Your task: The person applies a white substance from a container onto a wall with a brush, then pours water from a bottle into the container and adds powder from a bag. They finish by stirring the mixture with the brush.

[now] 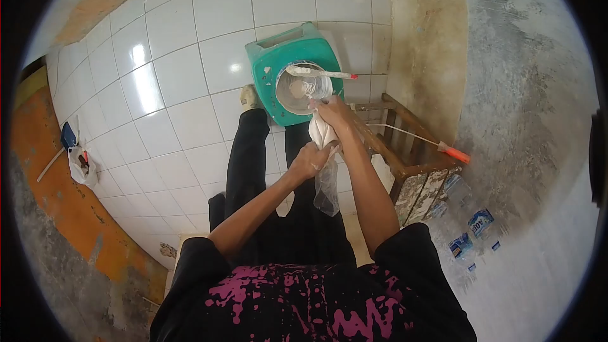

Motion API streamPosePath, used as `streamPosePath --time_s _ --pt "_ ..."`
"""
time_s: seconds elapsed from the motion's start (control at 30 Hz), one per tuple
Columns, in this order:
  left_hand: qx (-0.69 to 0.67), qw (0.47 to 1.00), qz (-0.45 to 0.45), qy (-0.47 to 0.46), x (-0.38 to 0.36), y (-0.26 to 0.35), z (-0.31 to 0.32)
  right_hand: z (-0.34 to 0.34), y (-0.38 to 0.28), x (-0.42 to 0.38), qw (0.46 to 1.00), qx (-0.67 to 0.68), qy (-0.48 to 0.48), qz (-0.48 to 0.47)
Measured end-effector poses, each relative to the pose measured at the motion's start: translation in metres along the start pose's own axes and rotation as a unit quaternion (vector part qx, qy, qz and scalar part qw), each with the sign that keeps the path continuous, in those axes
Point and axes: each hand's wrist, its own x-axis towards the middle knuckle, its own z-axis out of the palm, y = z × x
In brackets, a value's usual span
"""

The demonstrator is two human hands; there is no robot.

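Both my hands are closed around a clear plastic bag [323,132] with white paste-like stuff in it. My right hand [332,114] grips its upper end at the near rim of a see-through tub [286,96]. Lower down, my left hand [309,161] clasps the bag, and its loose, crumpled end hangs toward my lap. White matter lies inside the tub, which stands on a green plastic stool [263,66]. Across the tub's far rim rests a paint-smeared brush [323,73] with a red tip. The bag's opening is hidden by my right hand.
To the right stands a worn wooden stand [405,168], with an orange-handled paint roller [453,152] across it. Plastic bottles [472,231] lie beyond it. A white bag [82,168] is on the left, by the orange surface. White tiles [171,133] cover the floor.
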Motion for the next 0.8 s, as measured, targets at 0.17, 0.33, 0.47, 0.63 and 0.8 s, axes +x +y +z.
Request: streamPosePath --time_s 0.17,0.33,0.47,0.63,0.8 --pt "-0.199 0.977 -0.069 0.018 0.005 0.000 0.002 0.008 0.015 0.011 0.998 -0.017 0.022 -0.064" --pt "-0.004 1.000 0.010 0.027 0.009 -0.015 0.018 0.002 0.013 0.007 0.999 0.009 0.024 -0.033" --pt "-0.134 0.990 -0.038 0.019 0.007 -0.006 0.015 -0.004 0.011 0.006 0.998 0.017 0.008 -0.066" --pt "-0.071 0.997 0.003 0.021 0.008 -0.004 0.018 -0.003 0.023 0.014 0.998 -0.038 0.040 -0.033" --pt "-0.319 0.925 -0.205 -0.027 0.018 0.010 0.009 -0.001 0.027 0.014 0.995 -0.029 0.086 -0.037"
